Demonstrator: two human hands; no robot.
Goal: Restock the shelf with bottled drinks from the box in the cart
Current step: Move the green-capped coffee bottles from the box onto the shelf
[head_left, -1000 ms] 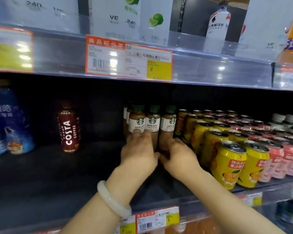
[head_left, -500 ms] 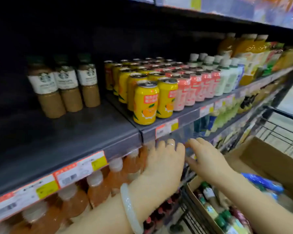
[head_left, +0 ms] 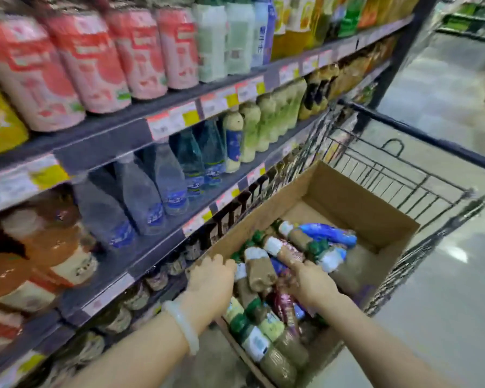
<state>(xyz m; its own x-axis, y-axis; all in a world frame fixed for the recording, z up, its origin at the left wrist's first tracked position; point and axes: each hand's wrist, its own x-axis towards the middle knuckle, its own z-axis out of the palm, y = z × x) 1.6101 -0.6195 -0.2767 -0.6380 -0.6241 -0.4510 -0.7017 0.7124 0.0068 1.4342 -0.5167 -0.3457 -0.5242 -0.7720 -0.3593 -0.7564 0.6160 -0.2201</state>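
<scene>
A cardboard box (head_left: 356, 197) sits in a black wire cart (head_left: 420, 175) beside the shelves. Inside it lies a heap of brown coffee bottles (head_left: 256, 268) with green caps and white labels, plus a blue bottle (head_left: 326, 233). My left hand (head_left: 210, 278), with a pale bangle on the wrist, reaches into the box's left edge, fingers curled down by a bottle's label. My right hand (head_left: 311, 281) lies over the bottles in the middle of the heap. The view is blurred, so whether either hand grips a bottle is unclear.
The shelf unit (head_left: 118, 135) runs along the left, packed with pink cans (head_left: 140, 51), clear water bottles (head_left: 151, 197) and orange drinks (head_left: 48, 247). Price tags line each shelf edge. Shiny aisle floor (head_left: 445, 275) lies to the right of the cart.
Both hands left the coffee bottles on the shelf, dropped past the shelf edge and now reach into the box in the cart. My view swung down and to the right.
</scene>
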